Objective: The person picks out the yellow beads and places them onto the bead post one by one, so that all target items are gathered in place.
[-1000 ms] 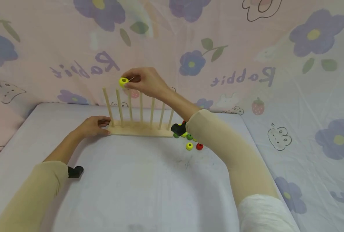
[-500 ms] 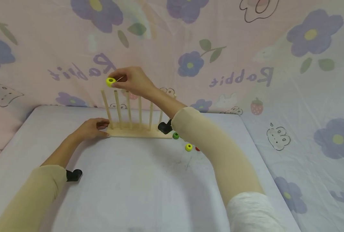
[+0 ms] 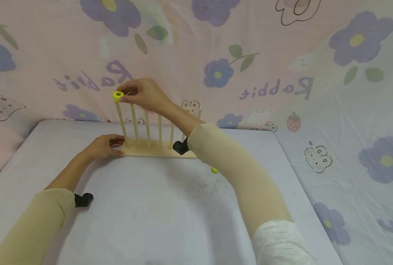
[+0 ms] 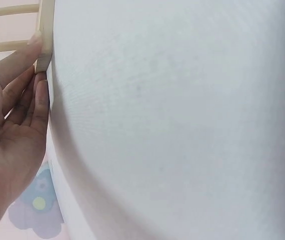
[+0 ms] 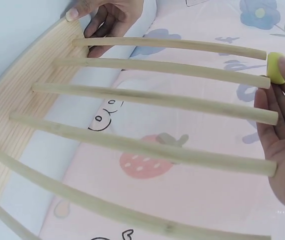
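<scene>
A round yellow bead (image 3: pixel 117 99) with a hole through it is pinched between the thumb and fingers of my right hand (image 3: pixel 146 94). It sits right at the top of the leftmost peg (image 3: pixel 121 123) of a wooden peg rack. In the right wrist view the yellow bead (image 5: pixel 274 68) stands at that peg's end, and the other pegs are bare. My left hand (image 3: pixel 101 148) grips the left end of the rack's flat base (image 3: pixel 160 152), thumb on the front edge and fingers behind. The left wrist view shows the thumb (image 4: pixel 32 45) on the base's corner.
On the white-covered table (image 3: pixel 143 221), another yellow bead (image 3: pixel 214 170) peeks out beside my right sleeve (image 3: pixel 236 173), which hides the area behind it. A patterned cloth (image 3: pixel 183 44) hangs behind the rack. Black mounts (image 3: pixel 84 200) stick out at both wrists.
My right hand has carried the yellow bead left and slightly down, from above the third peg to the leftmost peg's top. My sleeve now covers most loose beads. The left hand keeps its grip.
</scene>
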Motion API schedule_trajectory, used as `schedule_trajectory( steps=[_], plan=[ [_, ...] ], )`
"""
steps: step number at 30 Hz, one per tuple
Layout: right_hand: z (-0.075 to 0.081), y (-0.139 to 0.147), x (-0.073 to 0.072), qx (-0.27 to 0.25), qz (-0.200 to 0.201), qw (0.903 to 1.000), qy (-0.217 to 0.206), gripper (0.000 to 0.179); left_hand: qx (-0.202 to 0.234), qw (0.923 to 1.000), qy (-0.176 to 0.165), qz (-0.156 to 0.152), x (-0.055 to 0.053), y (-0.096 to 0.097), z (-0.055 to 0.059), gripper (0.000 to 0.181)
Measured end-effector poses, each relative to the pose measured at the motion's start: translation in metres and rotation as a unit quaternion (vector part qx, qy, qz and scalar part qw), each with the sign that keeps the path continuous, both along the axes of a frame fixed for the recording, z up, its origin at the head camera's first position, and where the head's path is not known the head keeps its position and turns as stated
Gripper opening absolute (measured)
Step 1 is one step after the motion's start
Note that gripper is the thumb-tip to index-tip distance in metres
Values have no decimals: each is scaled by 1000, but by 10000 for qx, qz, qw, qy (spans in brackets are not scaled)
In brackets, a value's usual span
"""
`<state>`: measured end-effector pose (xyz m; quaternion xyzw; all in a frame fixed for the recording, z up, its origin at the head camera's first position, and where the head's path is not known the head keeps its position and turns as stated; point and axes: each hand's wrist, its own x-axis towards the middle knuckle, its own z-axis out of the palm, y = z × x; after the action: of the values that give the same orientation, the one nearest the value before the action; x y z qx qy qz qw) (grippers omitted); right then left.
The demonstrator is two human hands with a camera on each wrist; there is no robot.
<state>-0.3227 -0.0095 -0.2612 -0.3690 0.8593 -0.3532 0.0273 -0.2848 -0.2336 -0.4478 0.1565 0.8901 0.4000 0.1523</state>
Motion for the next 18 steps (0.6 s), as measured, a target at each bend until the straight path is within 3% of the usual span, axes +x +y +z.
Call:
schedule_trajectory(
  steps=[10,18],
  plan=[
    [1,-4,4,-95,26,9993,-370,34,56,9999,-109,-114,-1,-1,-2,78],
    [0,-5,2,312,132,9994,-74,30,159,9998,-112,-106,-3,-1,-2,76]
  ],
)
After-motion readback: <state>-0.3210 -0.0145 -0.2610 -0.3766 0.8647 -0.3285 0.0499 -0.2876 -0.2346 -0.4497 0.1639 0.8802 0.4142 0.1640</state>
